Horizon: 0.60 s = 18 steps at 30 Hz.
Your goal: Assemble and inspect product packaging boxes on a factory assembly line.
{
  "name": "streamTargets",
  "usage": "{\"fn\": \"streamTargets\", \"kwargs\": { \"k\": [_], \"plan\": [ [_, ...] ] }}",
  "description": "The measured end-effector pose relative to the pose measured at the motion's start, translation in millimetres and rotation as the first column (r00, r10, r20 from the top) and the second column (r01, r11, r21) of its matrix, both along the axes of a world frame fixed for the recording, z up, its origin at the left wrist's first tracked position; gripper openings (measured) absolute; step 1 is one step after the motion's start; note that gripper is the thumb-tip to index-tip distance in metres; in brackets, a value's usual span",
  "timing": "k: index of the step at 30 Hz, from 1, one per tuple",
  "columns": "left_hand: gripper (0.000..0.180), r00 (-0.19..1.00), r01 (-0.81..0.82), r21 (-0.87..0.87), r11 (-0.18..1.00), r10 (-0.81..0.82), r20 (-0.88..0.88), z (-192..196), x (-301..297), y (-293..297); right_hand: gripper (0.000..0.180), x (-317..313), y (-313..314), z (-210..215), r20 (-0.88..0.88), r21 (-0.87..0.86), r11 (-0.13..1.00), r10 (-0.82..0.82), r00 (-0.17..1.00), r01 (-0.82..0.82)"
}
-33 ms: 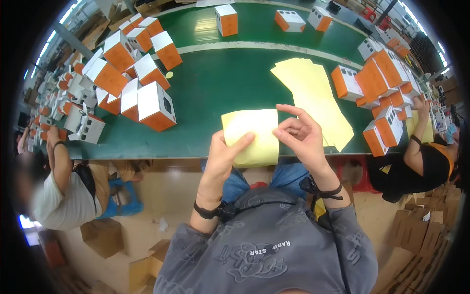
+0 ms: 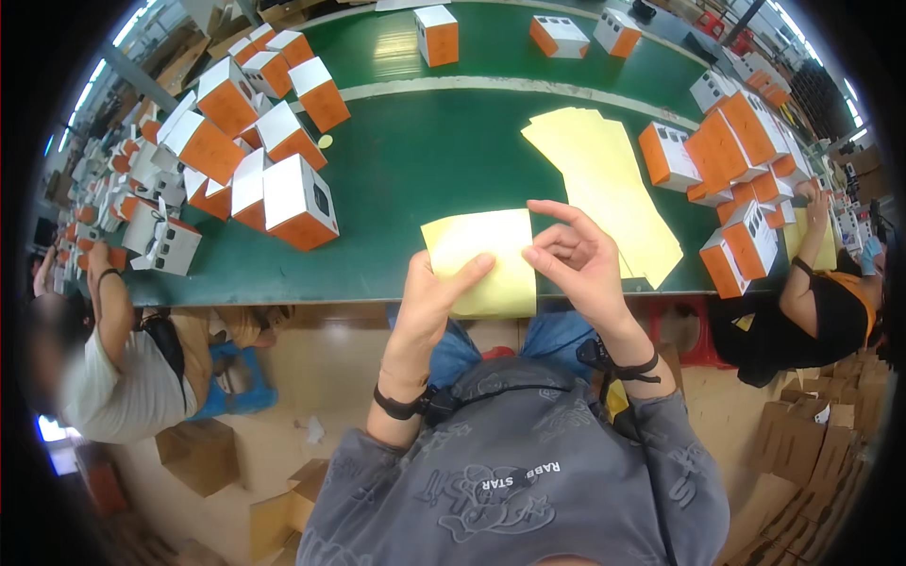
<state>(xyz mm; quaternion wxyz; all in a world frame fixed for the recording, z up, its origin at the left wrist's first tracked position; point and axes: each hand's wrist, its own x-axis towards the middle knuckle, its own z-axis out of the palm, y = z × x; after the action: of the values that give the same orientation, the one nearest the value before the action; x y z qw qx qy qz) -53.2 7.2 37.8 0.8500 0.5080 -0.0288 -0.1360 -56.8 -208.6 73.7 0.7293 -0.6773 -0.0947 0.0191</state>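
Note:
A pale yellow paper sheet (image 2: 491,269) is held over the table's near edge. My left hand (image 2: 439,297) is closed on its left side, with the thumb lying across the top face and the fingers hidden beneath. By the sheet's right edge is my right hand (image 2: 580,255), its index finger stretched out and its thumb apart from it, the tip touching or very near the edge. The other fingers of that hand curl in. Just beyond it, more yellow sheets (image 2: 613,179) lie in a loose, fanned stack on the green table (image 2: 425,160).
Orange and white boxes (image 2: 300,203) are piled at the left, and more boxes (image 2: 727,151) at the right. A small yellow round piece (image 2: 326,141) lies beside the left pile. Co-workers sit on both sides. Cardboard cartons (image 2: 198,456) stand on the floor.
The sheet has shifted slightly left, and its lower part looks less curled. My right hand has moved a little left along with it.

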Motion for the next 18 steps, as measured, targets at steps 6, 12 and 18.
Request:
{"fn": "streamTargets", "kwargs": {
  "k": [6,12,18],
  "plan": [
    [0.037,0.997,0.056,0.056,0.997,-0.059,0.045,-4.3,-1.2,4.0,0.031,-0.8,2.8,4.0,0.530,-0.379,0.896,0.006,0.848,0.230],
    [0.036,0.998,0.068,-0.093,0.993,-0.066,0.026,-0.7,-2.3,-3.3,0.024,-7.2,6.5,3.3,0.462,-0.428,0.890,0.067,0.884,0.156],
    [0.030,0.998,0.046,0.017,0.999,-0.046,0.029,-2.9,-5.2,-0.6,0.025,-3.0,6.1,12.8,0.633,-0.551,0.753,0.097,0.768,0.359]
  ]
}}
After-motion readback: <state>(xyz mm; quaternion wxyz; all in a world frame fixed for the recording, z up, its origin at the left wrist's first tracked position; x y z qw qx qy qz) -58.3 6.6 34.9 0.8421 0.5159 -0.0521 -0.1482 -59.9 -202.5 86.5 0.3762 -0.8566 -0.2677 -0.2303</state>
